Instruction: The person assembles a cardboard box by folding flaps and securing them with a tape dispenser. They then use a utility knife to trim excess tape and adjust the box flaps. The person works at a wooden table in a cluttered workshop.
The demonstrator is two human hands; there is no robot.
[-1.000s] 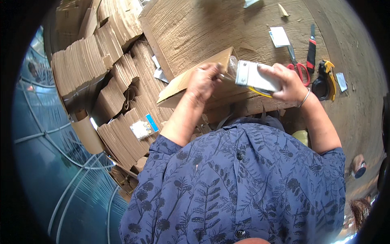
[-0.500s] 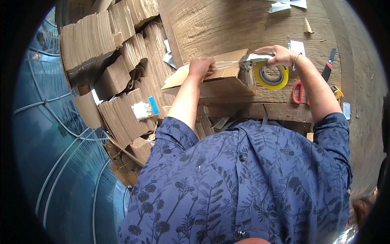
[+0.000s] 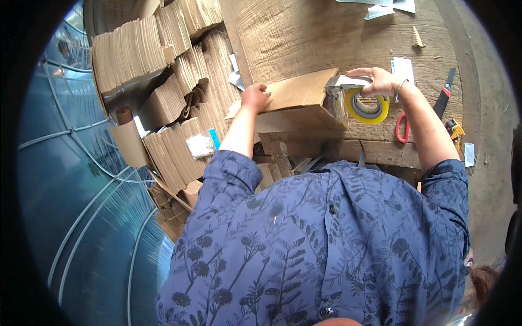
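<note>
A long brown cardboard box (image 3: 296, 93) lies on the wooden table, its right end showing glossy clear tape. At the box's left end, my left hand (image 3: 255, 98) is closed with curled fingers on the cardboard flap. My right hand (image 3: 379, 82) grips a tape dispenser (image 3: 347, 82) carrying a large yellow-sided tape roll (image 3: 385, 111). The dispenser's front end touches the box's upper right edge, while the roll hangs just beyond that end. Whether a strand of tape runs across the box top is hard to make out.
Right of the roll lie red-handled scissors (image 3: 402, 129), a knife with a black and red handle (image 3: 441, 103) and a yellow-black tool (image 3: 454, 129). Stacks of flattened cardboard (image 3: 130, 54) stand at left, with a small bag of white pieces (image 3: 200, 146). White papers (image 3: 379, 11) lie at the far side.
My left hand has moved left along the box top to its left end. The clear tape strand seen stretched from it earlier no longer shows there. My right hand stays at the right end.
</note>
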